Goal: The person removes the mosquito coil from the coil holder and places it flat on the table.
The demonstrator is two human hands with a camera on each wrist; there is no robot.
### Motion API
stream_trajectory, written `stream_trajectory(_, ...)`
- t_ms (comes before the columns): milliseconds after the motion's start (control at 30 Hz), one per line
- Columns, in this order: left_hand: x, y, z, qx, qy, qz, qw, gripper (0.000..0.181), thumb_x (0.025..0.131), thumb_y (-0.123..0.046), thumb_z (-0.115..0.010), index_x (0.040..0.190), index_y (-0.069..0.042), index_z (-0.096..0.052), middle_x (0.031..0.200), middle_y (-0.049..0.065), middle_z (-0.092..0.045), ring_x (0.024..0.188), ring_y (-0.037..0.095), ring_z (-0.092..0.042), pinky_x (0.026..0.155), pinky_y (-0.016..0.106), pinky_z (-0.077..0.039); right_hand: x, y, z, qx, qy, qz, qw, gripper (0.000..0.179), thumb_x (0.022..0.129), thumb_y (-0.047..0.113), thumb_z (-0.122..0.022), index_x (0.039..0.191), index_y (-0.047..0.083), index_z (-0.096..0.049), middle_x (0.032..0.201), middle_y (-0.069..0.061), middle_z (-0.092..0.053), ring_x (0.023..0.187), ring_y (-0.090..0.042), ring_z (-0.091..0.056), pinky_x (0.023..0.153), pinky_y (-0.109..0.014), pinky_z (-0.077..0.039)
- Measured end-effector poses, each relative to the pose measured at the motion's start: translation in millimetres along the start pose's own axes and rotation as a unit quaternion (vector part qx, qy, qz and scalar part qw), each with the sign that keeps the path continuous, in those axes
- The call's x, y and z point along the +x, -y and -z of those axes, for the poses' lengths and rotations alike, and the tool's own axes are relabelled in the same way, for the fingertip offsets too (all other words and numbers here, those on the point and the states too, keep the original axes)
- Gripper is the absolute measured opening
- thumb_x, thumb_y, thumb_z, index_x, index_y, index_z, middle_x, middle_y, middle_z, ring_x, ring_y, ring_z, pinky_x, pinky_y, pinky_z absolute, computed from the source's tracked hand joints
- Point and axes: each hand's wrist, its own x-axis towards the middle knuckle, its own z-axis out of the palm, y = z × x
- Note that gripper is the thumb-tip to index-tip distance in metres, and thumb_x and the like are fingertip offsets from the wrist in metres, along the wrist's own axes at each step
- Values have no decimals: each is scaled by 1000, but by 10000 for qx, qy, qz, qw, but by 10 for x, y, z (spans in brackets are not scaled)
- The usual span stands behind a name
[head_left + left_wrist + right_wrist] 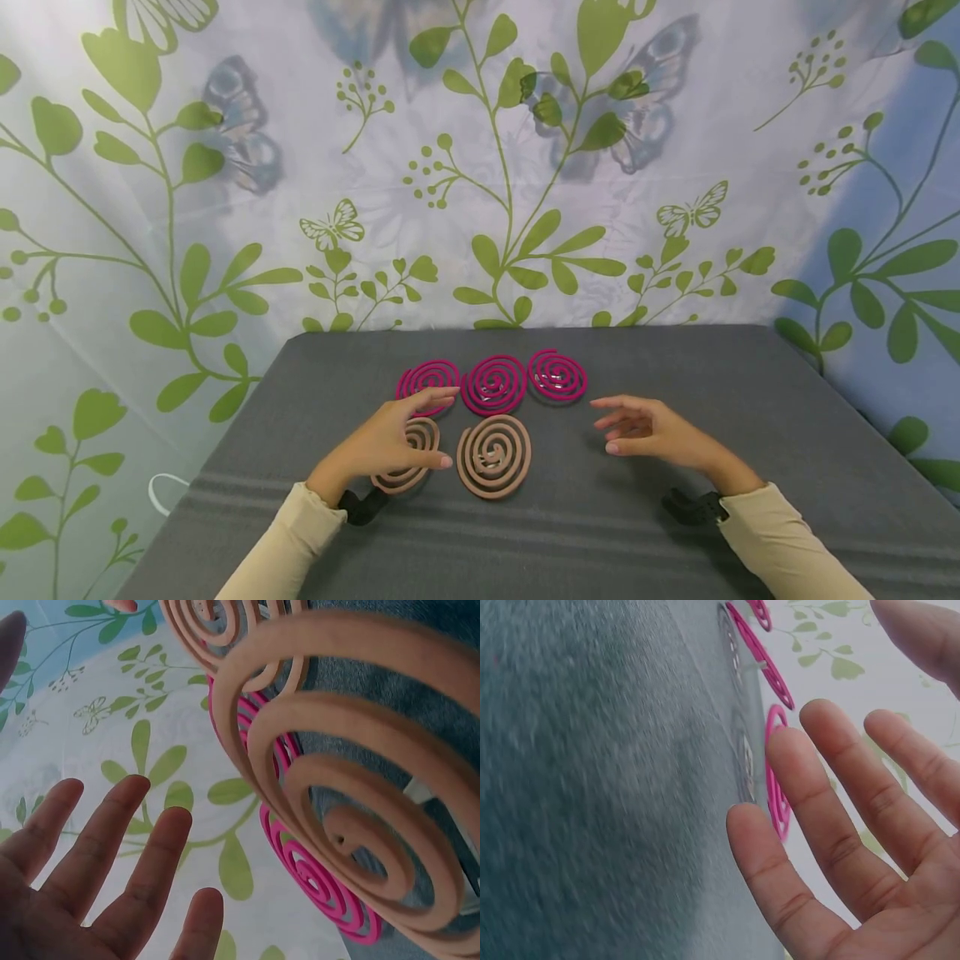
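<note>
Five spiral mosquito coils lie in two rows, with metal stands showing under some. The back row is pink: a left coil [429, 377], a middle coil [493, 385] and a right coil [557, 376]. In front are two brown coils, a left one [405, 479] and a right one [493, 457]. Over the left brown coil hovers my left hand [378, 437], fingers and thumb spread; it partly hides that coil and the left pink one. My right hand [648, 429] is held above the cloth, right of the coils, its fingers relaxed and holding nothing.
A grey cloth-covered table [615, 533] carries the coils. Behind it hangs a pale curtain [465, 225] printed with green leaves and butterflies. A black strap [363, 506] is on the left wrist and another strap [692, 507] on the right. A white loop [156, 492] shows at the table's left.
</note>
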Motion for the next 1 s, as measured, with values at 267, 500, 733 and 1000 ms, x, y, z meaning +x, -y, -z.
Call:
stream_trajectory(267,89,-10,-74,307,242,112,9992,94,86,-22,-95,164,-8,-44,157,16,-57,148,39,-50,113,67,-43,87,-12,-110,156,106,-74,9998,63,100,5,-78,148,-20,-47,129,-37,-67,107,-29,-75,92,-29,-60)
stream_trajectory(500,164,-2,-105,644,365,40,9972,90,84,-19,-96,159,-3,-50,155,16,-59,111,29,-72,105,55,-54,184,3,-212,363,133,-26,9992,63,99,4,-78,148,-21,-47,127,-39,-67,102,-17,-75,90,-28,-60)
stream_trajectory(733,216,26,-162,718,551,166,9958,92,83,-19,-97,158,3,-50,151,24,-60,50,3,-49,66,27,-54,279,-7,-323,398,167,176,9989,62,99,2,-78,147,-22,-47,122,-41,-67,99,-13,-75,87,-29,-61)
stream_trajectory(1000,235,34,-211,991,712,506,9912,97,81,-21,-99,161,-2,-48,61,-2,-54,43,6,-45,84,36,-54,380,0,-444,329,239,84,9991,63,100,5,-78,149,-19,-47,122,-38,-69,100,-16,-76,88,-29,-60)
